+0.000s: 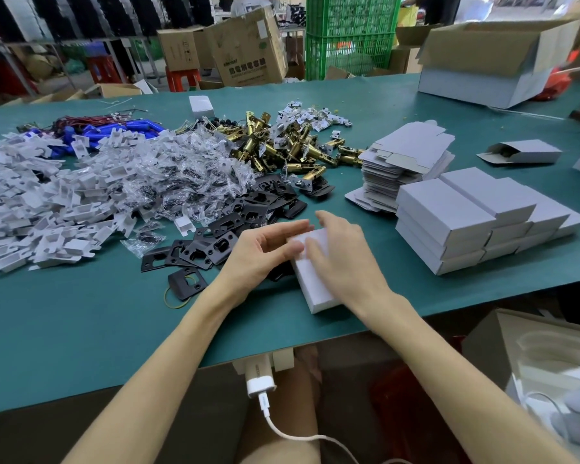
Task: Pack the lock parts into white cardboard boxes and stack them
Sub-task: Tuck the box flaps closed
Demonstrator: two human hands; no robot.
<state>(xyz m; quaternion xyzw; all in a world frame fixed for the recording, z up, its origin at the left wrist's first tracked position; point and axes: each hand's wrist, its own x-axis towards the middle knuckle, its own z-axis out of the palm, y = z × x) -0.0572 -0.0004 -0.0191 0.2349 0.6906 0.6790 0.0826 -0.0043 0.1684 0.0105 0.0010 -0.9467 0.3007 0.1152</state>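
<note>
step: I read this as closing the white box (315,289) at the table's near edge | left hand (265,252) fingers straight against its far end | right hand (344,262) flat over the lid, fingertips blurred | next: probably seat flap, lift onto packed stack (466,222) to the right | count: 1 box in hand, stack 3 tiers, 1 open box (523,152) apart

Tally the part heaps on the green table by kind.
White plastic pieces: 1
Clear bags: 1
Black plates: 1
Brass latches: 1
Blue cylinders: 1
White-tagged pieces: 1
Total: 6 heaps
</note>
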